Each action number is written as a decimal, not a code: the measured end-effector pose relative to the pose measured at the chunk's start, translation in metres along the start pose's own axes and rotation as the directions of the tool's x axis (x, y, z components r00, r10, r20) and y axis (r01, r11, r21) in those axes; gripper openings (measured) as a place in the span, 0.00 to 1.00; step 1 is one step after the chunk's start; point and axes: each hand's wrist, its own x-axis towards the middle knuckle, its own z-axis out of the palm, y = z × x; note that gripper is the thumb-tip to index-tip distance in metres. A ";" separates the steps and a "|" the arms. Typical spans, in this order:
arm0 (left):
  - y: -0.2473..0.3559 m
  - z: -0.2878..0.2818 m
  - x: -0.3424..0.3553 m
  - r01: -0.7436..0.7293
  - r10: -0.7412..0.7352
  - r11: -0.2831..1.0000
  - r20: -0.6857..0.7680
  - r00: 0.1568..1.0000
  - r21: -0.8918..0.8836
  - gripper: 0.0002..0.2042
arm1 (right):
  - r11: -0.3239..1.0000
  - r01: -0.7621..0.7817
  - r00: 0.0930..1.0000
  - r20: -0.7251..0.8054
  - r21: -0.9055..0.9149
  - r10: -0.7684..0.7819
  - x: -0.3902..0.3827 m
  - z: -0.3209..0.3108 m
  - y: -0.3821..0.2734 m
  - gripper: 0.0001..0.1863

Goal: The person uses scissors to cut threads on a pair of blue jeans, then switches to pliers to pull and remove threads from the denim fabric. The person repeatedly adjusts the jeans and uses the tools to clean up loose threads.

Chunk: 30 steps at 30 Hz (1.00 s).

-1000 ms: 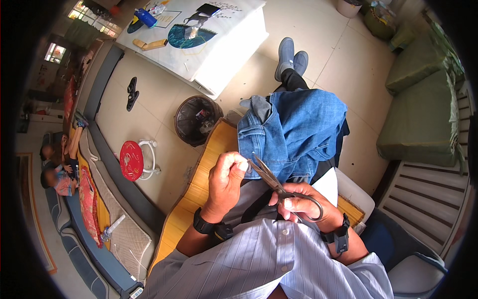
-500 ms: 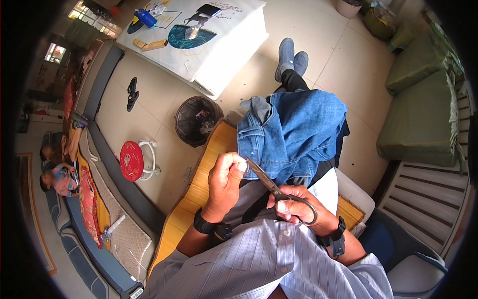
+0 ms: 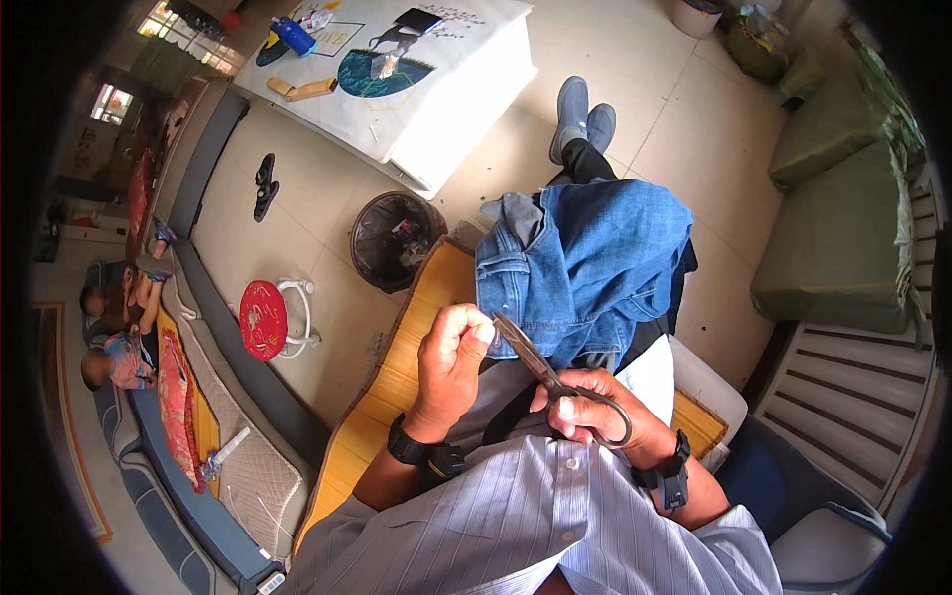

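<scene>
My right hand is wrapped round the handles of dark metal scissors. The blades look closed and point up and left, with their tips beside my left fingertips. My left hand is pinched, thumb against fingers, and what it holds, if anything, is too small to make out. Blue denim jeans lie bunched over my lap just beyond both hands. A grey pocket lining sticks out at their far left corner.
A dark lined waste bin and a red-topped stool stand to the left. Ahead is a white table with a blue bottle. Green cushions rest on a slatted bench at right. Two people sit on the far-left sofa.
My hands, the scissors and the jeans hold almost the same places. On the sofa at the far left, the people have shifted a little.
</scene>
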 end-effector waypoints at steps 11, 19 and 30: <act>0.000 0.003 -0.002 0.019 -0.021 0.998 -0.031 0.999 -0.060 0.06 | 0.999 0.004 1.000 0.004 0.036 -0.004 0.002 -0.008 0.004 0.23; -0.006 -0.006 0.000 -0.031 0.025 0.996 -0.067 0.997 -0.089 0.05 | 0.991 0.131 0.991 -0.026 0.032 -0.130 -0.004 -0.025 0.002 0.27; -0.032 -0.056 0.029 0.108 -0.110 0.992 0.029 0.994 0.066 0.03 | 0.985 0.161 0.985 -0.074 0.064 -0.156 -0.003 -0.034 0.008 0.22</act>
